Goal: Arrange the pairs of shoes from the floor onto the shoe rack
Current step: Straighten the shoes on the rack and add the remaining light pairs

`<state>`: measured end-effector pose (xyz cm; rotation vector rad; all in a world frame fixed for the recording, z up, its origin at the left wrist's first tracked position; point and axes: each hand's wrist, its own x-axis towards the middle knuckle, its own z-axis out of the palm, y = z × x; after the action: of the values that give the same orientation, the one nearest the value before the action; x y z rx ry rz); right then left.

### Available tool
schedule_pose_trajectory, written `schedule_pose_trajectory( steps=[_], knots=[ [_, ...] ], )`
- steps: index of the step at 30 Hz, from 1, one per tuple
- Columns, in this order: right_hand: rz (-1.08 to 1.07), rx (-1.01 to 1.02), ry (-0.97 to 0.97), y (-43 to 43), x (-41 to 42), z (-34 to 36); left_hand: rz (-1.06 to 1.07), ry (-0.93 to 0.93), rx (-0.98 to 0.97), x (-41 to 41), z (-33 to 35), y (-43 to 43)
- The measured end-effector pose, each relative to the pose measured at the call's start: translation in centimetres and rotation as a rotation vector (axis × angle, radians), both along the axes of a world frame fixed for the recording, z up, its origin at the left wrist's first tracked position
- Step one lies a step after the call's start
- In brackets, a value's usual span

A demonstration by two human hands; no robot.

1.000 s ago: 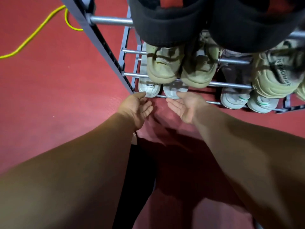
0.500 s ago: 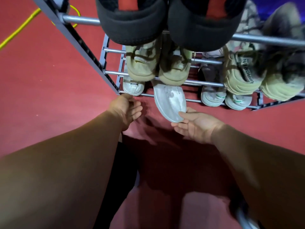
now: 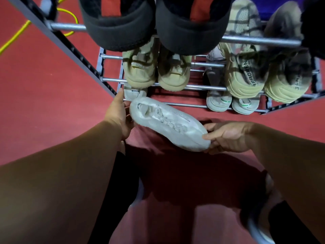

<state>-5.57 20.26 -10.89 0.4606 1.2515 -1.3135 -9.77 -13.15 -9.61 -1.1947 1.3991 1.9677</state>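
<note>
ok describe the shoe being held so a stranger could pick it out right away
Start at the metal shoe rack and look just in front of its lowest rail. The pale grey shoe lies sideways between the left hand and right hand, the only shoe off the rack.

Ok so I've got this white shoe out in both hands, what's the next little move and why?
Probably turn the white shoe to point into the rack and slide it into the bottom-tier gap beside its mate. It lies sideways in front of the rack, the right hand at one end and the left hand at the other, and the slot between the mate and the grey pair is free.
</note>
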Motion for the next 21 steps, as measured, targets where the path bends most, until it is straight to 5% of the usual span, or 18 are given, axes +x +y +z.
schedule_pose_trajectory(
  steps=[3,9,14,21],
  knots=[
    [0.054,0.025,-0.014,-1.0,-0.3,-0.3,-0.045,-0.018,0.009,0.4,0.2,-0.7],
    [-0.054,0.153,0.007,-5.2,-1.9,-1.3,-0.228,-0.072,-0.276,2.6,-0.9,-4.8],
    [-0.421,0.234,0.103,-11.1,-4.2,-1.2,-0.207,-0.150,0.020,3.7,0.0,-8.0],
    [-0.886,0.053,0.131,-17.7,-6.4,-1.3,-0.413,-0.166,0.309,5.5,-0.1,-13.1]
  ],
)
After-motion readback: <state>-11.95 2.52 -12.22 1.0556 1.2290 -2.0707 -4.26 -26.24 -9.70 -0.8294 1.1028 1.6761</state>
